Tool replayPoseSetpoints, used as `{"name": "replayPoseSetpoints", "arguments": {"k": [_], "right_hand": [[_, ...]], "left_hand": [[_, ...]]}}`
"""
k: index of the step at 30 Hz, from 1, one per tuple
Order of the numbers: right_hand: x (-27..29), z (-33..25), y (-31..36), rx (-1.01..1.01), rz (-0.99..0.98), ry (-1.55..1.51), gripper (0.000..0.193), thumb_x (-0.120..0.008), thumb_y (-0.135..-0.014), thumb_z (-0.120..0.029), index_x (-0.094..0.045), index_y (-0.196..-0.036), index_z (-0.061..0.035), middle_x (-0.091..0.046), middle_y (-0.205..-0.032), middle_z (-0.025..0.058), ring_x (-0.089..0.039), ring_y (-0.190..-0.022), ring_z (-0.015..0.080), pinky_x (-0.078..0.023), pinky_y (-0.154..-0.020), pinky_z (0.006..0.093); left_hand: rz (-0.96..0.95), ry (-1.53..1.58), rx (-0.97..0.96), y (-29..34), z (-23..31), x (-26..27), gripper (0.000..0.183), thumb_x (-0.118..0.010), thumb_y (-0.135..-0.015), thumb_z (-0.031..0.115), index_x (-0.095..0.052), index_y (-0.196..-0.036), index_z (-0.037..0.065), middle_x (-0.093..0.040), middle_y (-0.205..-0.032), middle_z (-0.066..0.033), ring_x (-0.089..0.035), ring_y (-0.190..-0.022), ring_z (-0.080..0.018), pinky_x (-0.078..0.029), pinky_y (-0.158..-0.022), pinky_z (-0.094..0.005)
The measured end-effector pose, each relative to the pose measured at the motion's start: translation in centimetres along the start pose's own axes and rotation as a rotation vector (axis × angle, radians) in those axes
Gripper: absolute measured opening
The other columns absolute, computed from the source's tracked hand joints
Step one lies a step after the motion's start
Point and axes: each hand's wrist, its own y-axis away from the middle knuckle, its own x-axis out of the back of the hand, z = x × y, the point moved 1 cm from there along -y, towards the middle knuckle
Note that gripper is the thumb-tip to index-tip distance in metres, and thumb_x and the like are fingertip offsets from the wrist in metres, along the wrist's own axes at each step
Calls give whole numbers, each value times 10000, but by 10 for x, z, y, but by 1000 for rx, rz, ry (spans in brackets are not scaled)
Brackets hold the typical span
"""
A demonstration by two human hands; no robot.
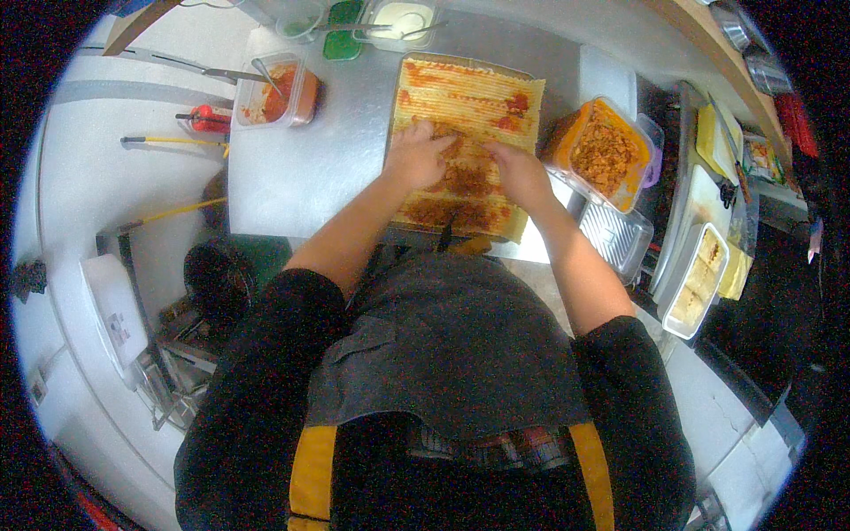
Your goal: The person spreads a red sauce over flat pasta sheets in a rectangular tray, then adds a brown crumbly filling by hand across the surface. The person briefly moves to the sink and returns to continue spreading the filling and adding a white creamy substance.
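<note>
Ridged lasagna sheets [469, 80] with red sauce streaks lie across a rectangular tray [414, 57] in front of me. Crumbly browned filling [460, 181] is spread over the nearer part. My left hand [416, 157] rests on the pasta at the tray's left side, fingers stretched out and apart. From the right, my right hand [521, 170] touches the sheets near their right edge, its fingertips pointing inward and its palm side hidden. Neither hand appears to grip anything.
A tub of red sauce [305, 97] with a spoon stands at left. Right of the tray is a tub of meat filling [609, 146], with a clear container [615, 234] below it. White cream [398, 22] sits in a tub behind. A filled white tray [695, 283] lies far right.
</note>
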Motion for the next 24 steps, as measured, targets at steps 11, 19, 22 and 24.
{"name": "replayPoseSetpoints", "arguments": {"k": [11, 19, 22, 24], "right_hand": [[12, -7, 3, 3, -8, 31, 341, -512, -1018, -179, -649, -1329, -151, -713, -1158, 205, -687, -1057, 390, -544, -906, 490], [25, -16, 27, -135, -107, 135, 378, -539, -976, -144, -630, -1343, -145, -714, -1138, 209, -693, -1038, 387, -556, -889, 495], [11, -10, 39, -72, -98, 182, 415, -543, -951, -126, -612, -1359, -145, -717, -1117, 186, -694, -1034, 373, -566, -864, 486], [-1, -6, 41, -8, 11, 185, 390, -502, -965, -140, -630, -1332, -177, -733, -1031, 197, -720, -924, 386, -587, -784, 501]], "left_hand": [[64, -12, 11, 5, -2, 6, 529, -723, -847, 334, -667, -1345, 163, -585, -1197, -153, -545, -1191, -338, -447, -1016, -487], [109, 162, 143, 3, -21, -5, 611, -808, -792, 378, -668, -1327, 119, -585, -1248, -147, -567, -1196, -364, -453, -1049, -456], [128, 181, 80, -5, -24, -1, 646, -853, -750, 410, -686, -1296, 107, -585, -1251, -131, -548, -1209, -349, -439, -1061, -462], [148, 118, 14, -11, -20, 0, 587, -842, -745, 399, -702, -1251, 135, -589, -1207, -122, -540, -1203, -335, -433, -1044, -466]]}}
